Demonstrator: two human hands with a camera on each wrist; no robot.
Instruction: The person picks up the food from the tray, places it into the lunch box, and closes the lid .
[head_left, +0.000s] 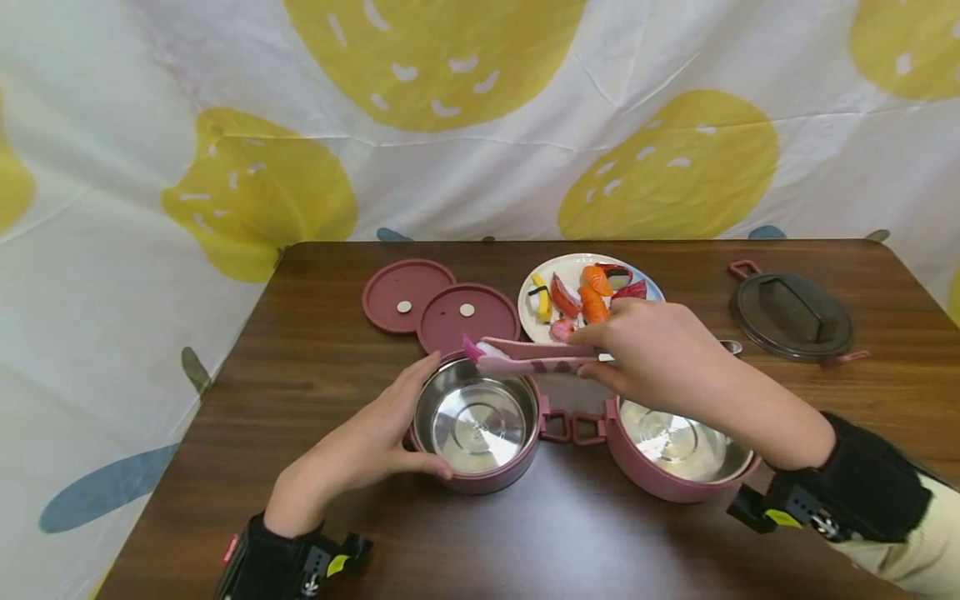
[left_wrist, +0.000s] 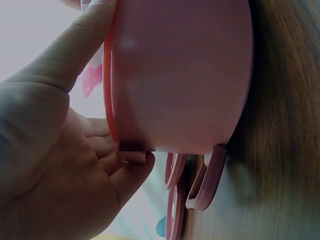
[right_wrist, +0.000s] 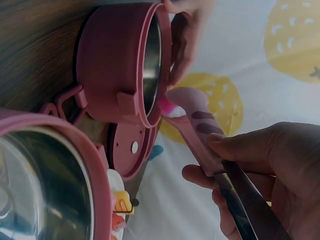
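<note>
My left hand [head_left: 360, 454] grips the left side of a pink pot [head_left: 495, 482] with a steel inside, thumb at the front and fingers at the back rim. Its latch and handle show in the left wrist view. With my right hand [head_left: 667, 358] I hold metal tongs with pink ends [head_left: 551, 364], slanting over the pot's back rim. Between their tips is a small white and magenta piece [head_left: 487, 350], apparently toy food. A second pink pot [head_left: 660, 485] stands under my right forearm, which hides part of it.
Two round pink lids [head_left: 480, 312] overlap behind the left pot. A white plate [head_left: 573, 265] with several toy sushi pieces stands at the back. Farther right sits a dark-lidded pan [head_left: 795, 317] with pink handles. A metal utensil end [head_left: 731, 346] shows past my right hand.
</note>
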